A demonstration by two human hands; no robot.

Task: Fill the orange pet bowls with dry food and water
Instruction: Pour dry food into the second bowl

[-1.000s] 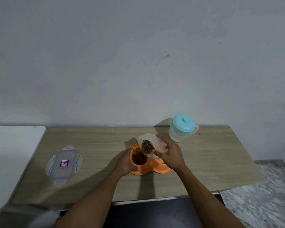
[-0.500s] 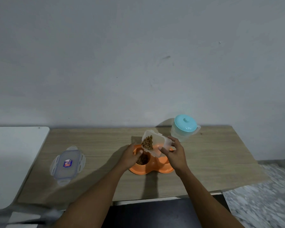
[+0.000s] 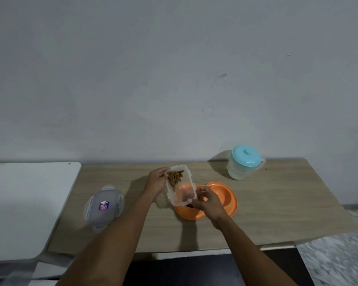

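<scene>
The orange double pet bowl (image 3: 225, 198) lies on the wooden table (image 3: 277, 207). Its left half is mostly hidden behind a clear plastic food container (image 3: 184, 195) held above it. Brown dry food (image 3: 175, 177) is heaped at the container's far end. My left hand (image 3: 156, 181) grips the far left end of the container. My right hand (image 3: 207, 200) grips its near right end. A little dark food shows in the left bowl under my right hand. The right bowl looks bare.
A clear water jug with a light blue lid (image 3: 244, 162) stands at the back right of the table. The container's grey lid (image 3: 103, 206) lies flat at the table's left. A white table (image 3: 25, 203) adjoins on the left.
The container has swung back from its pouring tilt and now lies flatter, lengthwise away from me. My left hand has left the bowl's rim and taken the container's far end.
</scene>
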